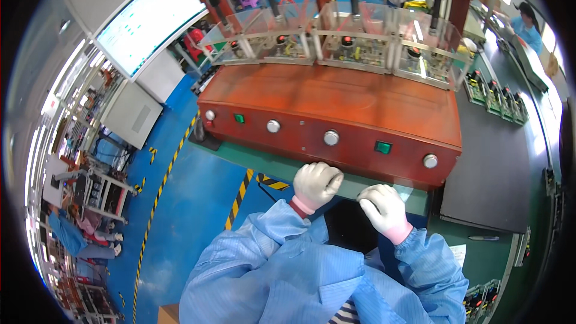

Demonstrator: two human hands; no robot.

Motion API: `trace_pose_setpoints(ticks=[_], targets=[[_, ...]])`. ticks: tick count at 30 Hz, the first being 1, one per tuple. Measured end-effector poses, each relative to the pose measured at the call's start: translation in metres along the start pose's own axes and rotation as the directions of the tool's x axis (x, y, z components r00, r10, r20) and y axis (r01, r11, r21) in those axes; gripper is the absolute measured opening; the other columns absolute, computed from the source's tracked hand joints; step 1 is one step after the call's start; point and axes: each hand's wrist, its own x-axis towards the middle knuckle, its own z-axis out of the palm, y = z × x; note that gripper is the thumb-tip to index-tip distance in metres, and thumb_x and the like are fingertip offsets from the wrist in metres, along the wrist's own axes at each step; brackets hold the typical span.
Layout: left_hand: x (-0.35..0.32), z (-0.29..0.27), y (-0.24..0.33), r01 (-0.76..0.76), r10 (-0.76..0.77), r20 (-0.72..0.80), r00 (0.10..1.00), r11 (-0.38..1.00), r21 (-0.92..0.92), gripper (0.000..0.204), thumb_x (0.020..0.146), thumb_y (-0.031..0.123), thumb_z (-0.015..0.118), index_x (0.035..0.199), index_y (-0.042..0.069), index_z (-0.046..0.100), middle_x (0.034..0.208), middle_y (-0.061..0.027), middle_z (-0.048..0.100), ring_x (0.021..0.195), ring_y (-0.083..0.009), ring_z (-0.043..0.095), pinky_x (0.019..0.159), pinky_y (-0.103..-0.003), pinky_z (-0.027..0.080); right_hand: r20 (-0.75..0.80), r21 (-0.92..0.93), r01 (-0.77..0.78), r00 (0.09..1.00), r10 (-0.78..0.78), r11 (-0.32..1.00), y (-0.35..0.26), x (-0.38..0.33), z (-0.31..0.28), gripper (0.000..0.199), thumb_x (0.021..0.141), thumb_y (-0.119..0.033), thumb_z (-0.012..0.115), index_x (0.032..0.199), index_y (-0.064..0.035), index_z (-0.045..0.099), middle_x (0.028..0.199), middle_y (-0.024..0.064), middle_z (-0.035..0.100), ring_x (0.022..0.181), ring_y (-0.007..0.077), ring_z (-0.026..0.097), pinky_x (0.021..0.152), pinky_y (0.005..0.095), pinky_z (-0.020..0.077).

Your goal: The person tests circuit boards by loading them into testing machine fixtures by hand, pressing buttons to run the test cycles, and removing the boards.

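Note:
Both my hands wear white gloves with pink cuffs and rest on the green front ledge (264, 159) of a red-orange test machine (336, 99). My left hand (316, 185) is curled into a loose fist, holding nothing, just below a silver push button (331, 138). My right hand (384, 206) lies on the ledge with fingers bent, below a green square button (383, 147). On top of the machine, clear plastic fixtures (336, 39) hold several green circuit boards under vertical clamps.
More circuit boards (497, 96) lie in a row on the grey mat at right, and a pen (483, 238) lies on the green table. A lit monitor (150, 18) hangs at upper left. Another person in blue (528, 27) works at far right. Blue floor with yellow-black tape lies to the left.

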Motion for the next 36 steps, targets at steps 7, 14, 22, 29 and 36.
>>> trace_pose_setpoints(ticks=[7, 14, 22, 29, 36], targets=[[0.001, -0.001, 0.002, 0.001, -0.001, 0.0, 1.0, 1.0, 0.016, 0.018, 0.088, 0.03, 0.073, 0.081, 0.013, 0.075, 0.08, -0.0024, 0.07, 0.069, -0.0265, 0.062, 0.067, -0.037, 0.05, -0.017, -0.012, 0.018, 1.0, -0.018, 1.0, 0.011, -0.004, 0.007, 0.009, 0.095, -0.014, 0.068, 0.095, -0.0088, 0.076, 0.1, 0.004, 0.074, 0.091, 0.0249, 0.068, 0.089, 0.0346, 0.0519], [0.0, 0.001, 0.002, 0.004, -0.004, -0.004, 1.0, 1.0, 0.01, 0.019, 0.089, 0.03, 0.073, 0.081, 0.013, 0.075, 0.079, -0.0021, 0.07, 0.069, -0.0262, 0.062, 0.067, -0.037, 0.05, -0.006, -0.023, 0.013, 1.0, -0.013, 1.0, 0.01, -0.004, 0.006, 0.009, 0.095, -0.014, 0.069, 0.095, -0.0092, 0.076, 0.101, 0.0038, 0.074, 0.091, 0.0251, 0.068, 0.089, 0.0344, 0.0519], [-0.001, 0.002, 0.0, -0.004, 0.004, -0.024, 1.0, 1.0, 0.015, 0.022, 0.091, 0.032, 0.072, 0.081, 0.013, 0.075, 0.08, -0.0023, 0.07, 0.069, -0.0262, 0.063, 0.067, -0.036, 0.05, 0.007, -0.018, -0.005, 1.0, 0.005, 1.0, 0.005, -0.004, 0.003, 0.009, 0.095, -0.014, 0.069, 0.095, -0.009, 0.076, 0.101, 0.0038, 0.074, 0.091, 0.0249, 0.068, 0.089, 0.0337, 0.0512], [-0.001, 0.002, 0.001, 0.009, -0.009, -0.023, 1.0, 1.0, 0.005, 0.023, 0.092, 0.032, 0.071, 0.08, 0.013, 0.075, 0.08, -0.0025, 0.071, 0.068, -0.0263, 0.063, 0.067, -0.037, 0.05, 0.005, 0.002, -0.004, 1.0, 0.004, 1.0, 0.001, -0.001, 0.001, 0.01, 0.095, -0.014, 0.069, 0.094, -0.0077, 0.076, 0.101, 0.0042, 0.074, 0.091, 0.0246, 0.067, 0.088, 0.0334, 0.0508], [0.002, 0.001, 0.003, 0.015, -0.015, -0.025, 1.0, 1.0, -0.01, 0.023, 0.091, 0.032, 0.072, 0.079, 0.013, 0.075, 0.078, -0.0023, 0.069, 0.067, -0.0266, 0.062, 0.066, -0.037, 0.049, 0.019, 0.002, -0.027, 0.999, 0.027, 1.0, 0.0, -0.002, 0.0, 0.01, 0.095, -0.013, 0.069, 0.093, -0.0066, 0.077, 0.101, 0.0046, 0.075, 0.091, 0.0247, 0.067, 0.089, 0.0338, 0.0509]])
